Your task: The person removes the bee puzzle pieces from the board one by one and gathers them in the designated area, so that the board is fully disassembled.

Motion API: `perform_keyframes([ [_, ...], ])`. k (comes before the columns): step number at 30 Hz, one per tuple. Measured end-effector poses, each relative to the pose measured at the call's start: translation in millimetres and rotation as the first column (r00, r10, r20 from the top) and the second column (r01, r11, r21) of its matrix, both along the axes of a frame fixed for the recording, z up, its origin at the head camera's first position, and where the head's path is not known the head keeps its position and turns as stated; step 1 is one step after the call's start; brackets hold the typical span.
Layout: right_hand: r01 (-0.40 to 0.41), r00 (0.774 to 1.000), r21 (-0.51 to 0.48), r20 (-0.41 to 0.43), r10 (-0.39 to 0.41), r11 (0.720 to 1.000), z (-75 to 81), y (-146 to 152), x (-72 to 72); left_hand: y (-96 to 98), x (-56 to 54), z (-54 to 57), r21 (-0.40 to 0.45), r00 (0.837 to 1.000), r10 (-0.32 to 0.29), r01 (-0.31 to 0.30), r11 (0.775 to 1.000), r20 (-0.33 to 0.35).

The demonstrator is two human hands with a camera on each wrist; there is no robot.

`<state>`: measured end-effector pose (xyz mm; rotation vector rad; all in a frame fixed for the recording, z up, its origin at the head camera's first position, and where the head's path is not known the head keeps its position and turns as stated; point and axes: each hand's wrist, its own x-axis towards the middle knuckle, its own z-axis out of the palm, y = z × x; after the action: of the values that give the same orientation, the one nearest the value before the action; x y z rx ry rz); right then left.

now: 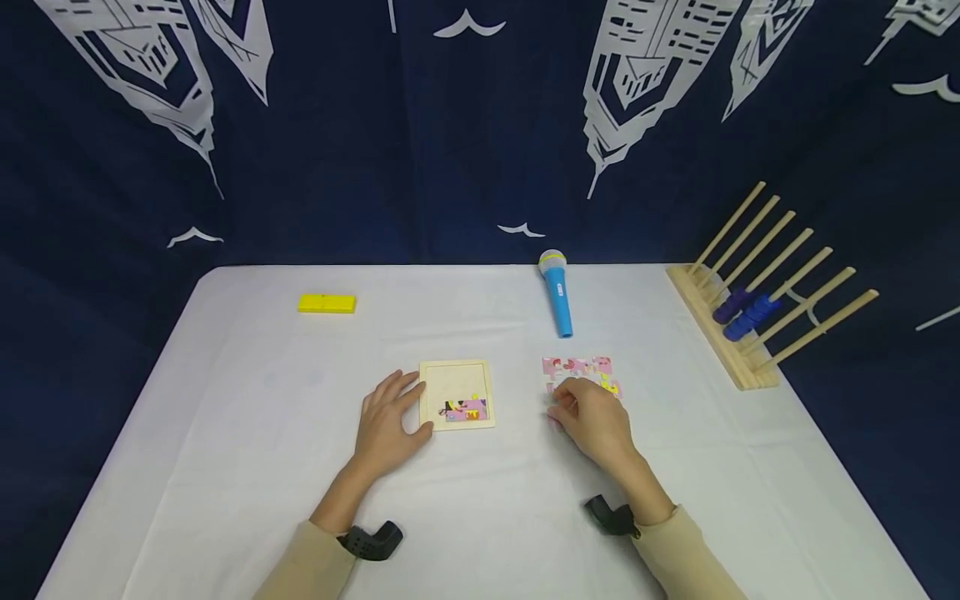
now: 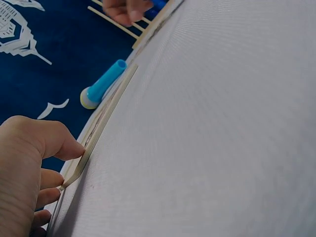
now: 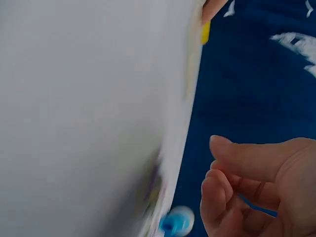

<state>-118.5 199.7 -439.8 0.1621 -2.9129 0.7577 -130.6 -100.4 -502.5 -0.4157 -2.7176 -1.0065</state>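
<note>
A square wooden puzzle tray lies flat on the table, with pink and yellow printed pieces set in its lower part. My left hand rests at its left side, thumb at the lower left corner and a fingertip on the left edge. In the left wrist view, the thumb touches the tray's edge. My right hand hovers over loose pink puzzle pieces, hiding some. In the right wrist view, its thumb and index finger bend towards each other, with nothing visible between them.
A blue toy microphone lies behind the loose pieces. A yellow block sits at the back left. On the right, a wooden peg rack holds several blue and purple rings on slanting rods. Dark printed cloth hangs beyond the table.
</note>
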Motion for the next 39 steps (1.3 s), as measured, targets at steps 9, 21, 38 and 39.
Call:
perform_keyframes([
  [9, -0.282, 0.953, -0.286, 0.03, 0.302, 0.916, 9.7, -60.3, -24.4, -2.2, -0.4, 2.4, -0.018, 1.0, -0.002, 0.002, 1.0, 0.017],
  [21, -0.38, 0.897, -0.406, 0.06, 0.439, 0.831, -7.8, -103.1, -33.0, -4.7, -1.9, 1.2, -0.035, 1.0, -0.023, 0.023, 0.999, 0.0],
  [38, -0.352, 0.906, -0.377, 0.091, 0.413, 0.857, -18.9, -105.4, -33.2, -4.8, -0.9, 3.0, -0.03, 1.0, -0.018, 0.018, 0.999, 0.008],
  [39, -0.353, 0.907, -0.371, 0.089, 0.411, 0.859, -19.0, -105.5, -33.0, -4.7, -1.0, 3.0, -0.029, 1.0, -0.019, 0.019, 0.999, 0.01],
])
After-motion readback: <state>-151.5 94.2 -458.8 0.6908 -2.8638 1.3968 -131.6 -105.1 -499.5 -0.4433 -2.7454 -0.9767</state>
